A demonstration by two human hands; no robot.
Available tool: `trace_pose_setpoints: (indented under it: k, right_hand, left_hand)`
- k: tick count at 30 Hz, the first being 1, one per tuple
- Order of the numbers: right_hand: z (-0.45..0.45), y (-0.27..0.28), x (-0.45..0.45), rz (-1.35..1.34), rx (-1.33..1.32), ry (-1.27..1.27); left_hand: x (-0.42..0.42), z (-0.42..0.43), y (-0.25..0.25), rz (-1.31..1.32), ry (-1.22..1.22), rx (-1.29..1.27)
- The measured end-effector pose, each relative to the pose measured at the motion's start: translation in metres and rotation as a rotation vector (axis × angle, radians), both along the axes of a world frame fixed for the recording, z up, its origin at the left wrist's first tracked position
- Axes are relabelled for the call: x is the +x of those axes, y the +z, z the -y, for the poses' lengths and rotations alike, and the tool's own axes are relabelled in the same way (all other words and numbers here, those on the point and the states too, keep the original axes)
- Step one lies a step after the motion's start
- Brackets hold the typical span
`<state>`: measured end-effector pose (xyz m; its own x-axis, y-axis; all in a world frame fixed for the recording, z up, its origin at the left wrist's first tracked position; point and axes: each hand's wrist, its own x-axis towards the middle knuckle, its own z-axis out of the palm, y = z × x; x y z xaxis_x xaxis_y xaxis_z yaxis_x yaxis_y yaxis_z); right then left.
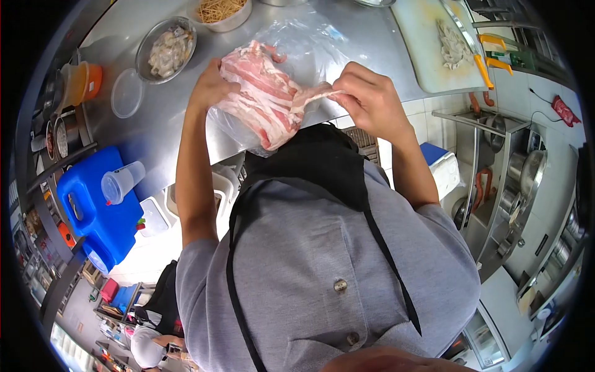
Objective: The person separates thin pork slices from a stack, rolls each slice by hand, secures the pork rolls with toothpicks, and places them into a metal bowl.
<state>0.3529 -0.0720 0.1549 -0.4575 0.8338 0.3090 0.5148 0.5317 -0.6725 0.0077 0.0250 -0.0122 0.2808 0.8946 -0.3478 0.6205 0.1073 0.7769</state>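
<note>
A stack of raw bacon slices (pixel 263 93), pink with white fat, lies on a clear plastic bag (pixel 310 46) at the front edge of the steel table. My left hand (pixel 212 90) grips the stack at its left side, thumb on top, the other fingers partly hidden. Between the thumb and fingers of my right hand (pixel 370 102) is the end of one bacon strip (pixel 316 94), drawn out to the right. The strip's other end still touches the stack.
A metal bowl of pale raw pieces (pixel 168 53) and a bowl of thin wooden sticks (pixel 220 11) stand at the back left. A clear lid (pixel 127 93) lies nearby. On the right, a cutting board (pixel 427 56) bears pale scraps and yellow-handled knives (pixel 482 71).
</note>
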Motion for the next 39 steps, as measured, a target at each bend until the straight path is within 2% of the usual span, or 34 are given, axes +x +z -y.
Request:
trace_pose_setpoints:
  k: [3, 8, 10, 12, 14, 18, 19, 20, 21, 22, 24, 25, 27, 28, 29, 30, 31, 33, 35, 39]
  right_hand:
    - [-0.005, 0.002, 0.010, 0.048, 0.063, 0.061]
    - [-0.007, 0.026, 0.045, 0.015, 0.116, 0.118]
    - [-0.006, 0.036, 0.062, -0.028, 0.090, -0.069]
    - [-0.013, 0.039, 0.074, -0.045, 0.146, -0.092]
    - [-0.014, 0.042, 0.079, -0.122, -0.205, -0.326]
    - [-0.038, 0.024, 0.083, -0.108, -0.267, -0.274]
    - [-0.046, 0.021, 0.083, -0.110, -0.262, -0.283]
    - [-0.054, 0.020, 0.081, -0.152, -0.373, -0.238]
    - [-0.062, 0.017, 0.080, -0.195, -0.485, -0.190]
    - [-0.069, 0.012, 0.080, -0.198, -0.480, -0.196]
    - [-0.082, -0.001, 0.080, -0.639, -0.755, -0.144]
    - [-0.086, -0.002, 0.080, -0.642, -0.742, -0.137]
    - [-0.087, -0.004, 0.081, -0.695, -0.756, -0.080]
    - [-0.090, -0.004, 0.082, -0.741, -0.778, -0.013]
    - [-0.091, -0.004, 0.083, -0.716, -0.760, 0.009]
    - [-0.090, -0.006, 0.082, -0.709, -0.744, 0.021]
    - [-0.089, -0.009, 0.081, -0.731, -0.755, 0.010]
    - [-0.086, -0.011, 0.082, -0.774, -0.789, -0.002]
    - [-0.080, -0.016, 0.082, -0.770, -0.775, -0.025]
    - [-0.067, -0.020, 0.090, -0.777, -0.819, -0.095]
  left_hand:
    - [0.005, 0.017, 0.025, -0.012, 0.126, -0.096]
    - [-0.017, 0.038, 0.019, -0.055, 0.285, 0.017]
    - [-0.041, 0.049, 0.006, -0.138, 0.307, 0.048]
    - [-0.064, 0.059, -0.001, -0.220, 0.321, 0.086]
    - [-0.087, 0.071, -0.001, -0.188, 0.337, 0.074]
    - [-0.118, 0.079, 0.013, -0.351, 0.211, 0.174]
    - [-0.119, 0.078, 0.024, -0.383, 0.209, 0.097]
    - [-0.119, 0.076, 0.031, -0.416, 0.206, 0.017]
    - [-0.135, 0.078, 0.015, -0.470, 0.230, 0.099]
    - [-0.123, 0.080, 0.030, -0.470, 0.224, 0.105]
    - [-0.091, 0.086, 0.064, -1.101, 0.254, 0.381]
    - [-0.073, 0.078, 0.074, -1.100, 0.250, 0.393]
    - [-0.027, 0.057, 0.088, -0.455, 0.406, 0.763]
    - [0.011, 0.044, 0.094, -0.166, 0.404, 0.745]
    - [0.056, 0.031, 0.112, 0.003, 0.422, 0.586]
    - [0.091, 0.016, 0.119, 0.124, 0.345, 0.584]
    - [0.114, -0.007, 0.114, 0.087, 0.233, 0.554]
    - [0.149, -0.050, 0.097, -0.163, 0.075, 0.708]
    - [0.161, -0.095, 0.068, -0.201, 0.083, 0.760]
    - [0.190, -0.126, 0.083, -0.304, 0.063, 0.751]
